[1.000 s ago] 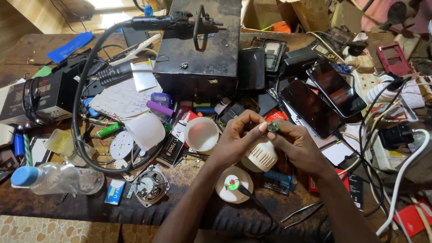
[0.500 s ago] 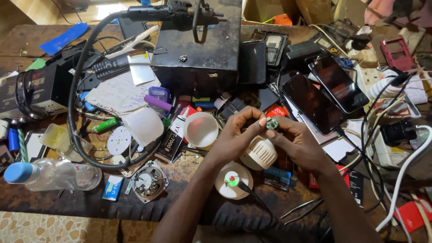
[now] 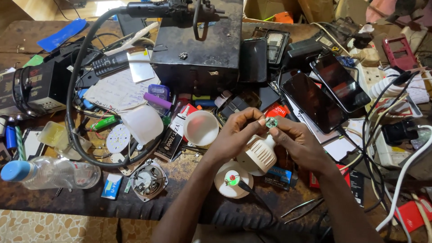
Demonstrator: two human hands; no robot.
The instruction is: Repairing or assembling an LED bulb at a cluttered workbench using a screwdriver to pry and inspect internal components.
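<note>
My left hand [image 3: 236, 135] and my right hand [image 3: 299, 141] meet above the cluttered bench. Between their fingertips they pinch a small round greenish circuit board [image 3: 271, 122]. Just below the hands lies a white ribbed bulb body [image 3: 258, 155]. Nearer to me sits a round white disc with a red and green centre [image 3: 231, 179], with a dark probe tip resting on it. A white bulb dome [image 3: 201, 128] lies open side up to the left of my left hand.
A black metal box [image 3: 198, 49] stands at the back with a thick black cable [image 3: 74, 112] looping left. Two dark phones [image 3: 326, 92] lie to the right. A plastic bottle [image 3: 49, 173], a round LED plate [image 3: 118, 138], tweezers [image 3: 299, 208] and white power strips [image 3: 396, 148] crowd the bench.
The view has shifted slightly. My hands stay together on the small round board, turning it a little between the fingertips.
</note>
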